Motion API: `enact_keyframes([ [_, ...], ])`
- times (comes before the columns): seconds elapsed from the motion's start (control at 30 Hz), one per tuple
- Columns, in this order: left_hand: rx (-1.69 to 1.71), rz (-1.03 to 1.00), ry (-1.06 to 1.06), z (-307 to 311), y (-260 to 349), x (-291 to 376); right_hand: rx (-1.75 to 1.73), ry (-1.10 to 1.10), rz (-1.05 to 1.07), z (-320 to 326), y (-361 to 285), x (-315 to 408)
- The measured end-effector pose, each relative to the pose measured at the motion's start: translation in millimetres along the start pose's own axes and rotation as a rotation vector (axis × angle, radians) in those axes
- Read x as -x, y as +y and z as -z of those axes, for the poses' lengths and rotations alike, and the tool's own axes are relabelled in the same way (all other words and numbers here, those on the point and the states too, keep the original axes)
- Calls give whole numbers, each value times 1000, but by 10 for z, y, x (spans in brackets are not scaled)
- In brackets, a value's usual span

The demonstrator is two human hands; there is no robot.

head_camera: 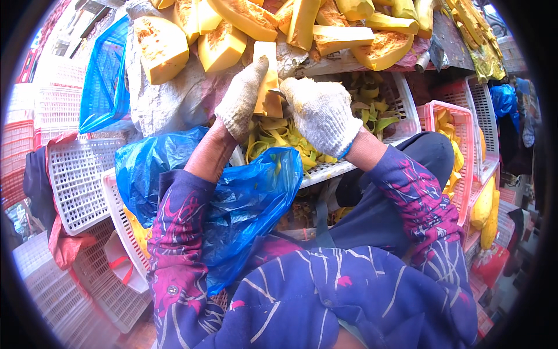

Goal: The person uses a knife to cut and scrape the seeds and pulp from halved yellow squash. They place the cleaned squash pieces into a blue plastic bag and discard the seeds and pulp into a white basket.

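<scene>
My left hand (239,98), in a soiled knit glove, grips a cut pumpkin wedge (267,104) and holds it upright, thumb along its side. In my right hand (324,111), also gloved, is a small tool; only a short metal blade (276,91) shows, against the wedge's right side. The tool's handle is hidden by the fingers, so its exact kind is unclear. Below both hands, green and yellow peelings (279,137) fill a white plastic crate (327,173). Several pumpkin chunks (161,50) with stringy orange flesh lie on the surface just beyond.
Blue plastic bags (257,200) drape beside and under my left forearm. A pink basket (468,131) of yellow pieces stands right of my knee. White perforated crates (83,183) crowd the left side, near a blue plastic container (104,78). Whole yellow squashes (481,207) lie at right.
</scene>
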State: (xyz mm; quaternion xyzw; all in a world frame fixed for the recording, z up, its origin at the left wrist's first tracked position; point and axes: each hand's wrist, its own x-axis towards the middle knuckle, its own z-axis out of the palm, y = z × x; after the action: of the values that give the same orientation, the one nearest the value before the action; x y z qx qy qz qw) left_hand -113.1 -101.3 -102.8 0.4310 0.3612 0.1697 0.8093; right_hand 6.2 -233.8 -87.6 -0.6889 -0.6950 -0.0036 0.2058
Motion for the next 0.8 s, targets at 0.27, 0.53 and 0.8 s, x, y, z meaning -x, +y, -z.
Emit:
enact_keyframes([
  [0.27,145,8,-42,89,99,21,-124,-292,33,78,-430,171],
  [0.53,153,17,-7,-47,-31,-27,-46,103,-89,-119,94,-54],
  [0.8,82,-30,-83,18,47,6,-196,-318,159,-44,-520,240],
])
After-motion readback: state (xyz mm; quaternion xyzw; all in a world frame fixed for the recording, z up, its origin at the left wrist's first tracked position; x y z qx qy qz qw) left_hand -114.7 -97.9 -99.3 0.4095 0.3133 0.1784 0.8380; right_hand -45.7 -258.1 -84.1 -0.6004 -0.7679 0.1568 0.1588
